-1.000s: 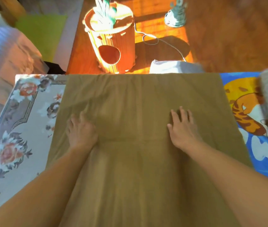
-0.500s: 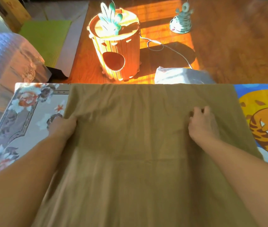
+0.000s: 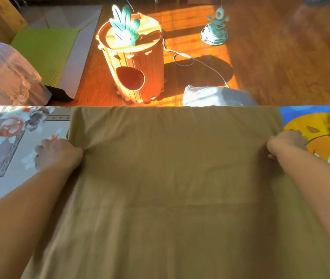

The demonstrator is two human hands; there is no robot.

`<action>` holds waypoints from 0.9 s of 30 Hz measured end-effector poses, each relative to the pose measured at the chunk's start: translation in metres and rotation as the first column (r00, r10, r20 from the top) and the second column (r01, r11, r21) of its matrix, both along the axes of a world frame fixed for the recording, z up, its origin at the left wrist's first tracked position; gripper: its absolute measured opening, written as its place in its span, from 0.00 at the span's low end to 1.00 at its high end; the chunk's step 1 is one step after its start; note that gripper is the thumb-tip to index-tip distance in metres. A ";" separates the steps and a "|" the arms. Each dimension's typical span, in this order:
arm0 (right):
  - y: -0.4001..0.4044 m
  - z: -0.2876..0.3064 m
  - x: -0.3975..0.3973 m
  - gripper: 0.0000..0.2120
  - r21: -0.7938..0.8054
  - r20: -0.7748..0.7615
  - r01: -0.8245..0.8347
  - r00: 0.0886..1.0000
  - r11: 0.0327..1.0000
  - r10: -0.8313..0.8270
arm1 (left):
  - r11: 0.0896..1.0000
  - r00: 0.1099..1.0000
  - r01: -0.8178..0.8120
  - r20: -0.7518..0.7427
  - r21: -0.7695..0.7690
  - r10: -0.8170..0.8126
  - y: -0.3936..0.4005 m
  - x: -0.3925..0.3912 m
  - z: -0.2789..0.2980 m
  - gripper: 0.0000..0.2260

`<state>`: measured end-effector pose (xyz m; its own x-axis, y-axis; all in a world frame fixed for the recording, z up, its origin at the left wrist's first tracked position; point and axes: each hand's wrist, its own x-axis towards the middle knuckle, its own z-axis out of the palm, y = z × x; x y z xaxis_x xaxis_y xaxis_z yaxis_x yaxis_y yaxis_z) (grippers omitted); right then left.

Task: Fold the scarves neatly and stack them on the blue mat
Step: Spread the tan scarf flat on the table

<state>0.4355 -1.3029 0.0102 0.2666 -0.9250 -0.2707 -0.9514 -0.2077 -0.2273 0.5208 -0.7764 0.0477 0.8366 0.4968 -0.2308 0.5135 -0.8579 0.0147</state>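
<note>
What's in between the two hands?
Only the brown scarf lies between the left hand and the right hand. Nothing rests on that stretch of cloth, as the head view shows.

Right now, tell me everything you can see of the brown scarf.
The brown scarf is plain tan cloth, soft and matte, spread flat and wide with faint creases. Its far edge runs straight along the surface's far side. It covers part of a floral mat and the blue mat. The left hand and right hand grip its side edges.

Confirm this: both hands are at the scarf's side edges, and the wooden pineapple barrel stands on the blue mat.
Not quite. The head view shows the barrel on the wooden floor, beyond the scarf. The left hand and right hand are at the side edges.
</note>
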 end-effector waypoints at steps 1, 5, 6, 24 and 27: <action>-0.001 0.000 0.000 0.18 0.024 0.030 0.001 1.000 1.000 -0.002 | 0.997 0.999 0.032 -0.036 0.074 -0.029 0.001 0.002 0.003 0.19; 0.000 -0.003 0.007 0.13 0.264 0.234 0.092 0.960 0.960 -0.156 | 0.975 0.995 -0.051 -0.093 -0.216 0.031 0.010 0.015 0.007 0.10; -0.003 -0.006 0.012 0.15 0.330 0.303 0.131 0.923 0.935 -0.237 | 0.908 0.983 -0.180 -0.110 -0.379 0.149 0.010 0.019 0.007 0.09; 0.060 0.023 -0.008 0.37 -0.083 0.240 -0.596 0.766 0.799 0.597 | 0.841 0.943 0.330 0.187 -0.428 -0.275 -0.040 -0.027 -0.012 0.34; 0.129 0.002 -0.088 0.25 -0.220 0.265 -0.792 0.513 0.569 0.817 | 0.777 0.810 0.586 0.145 -0.230 -0.568 -0.049 -0.146 -0.029 0.29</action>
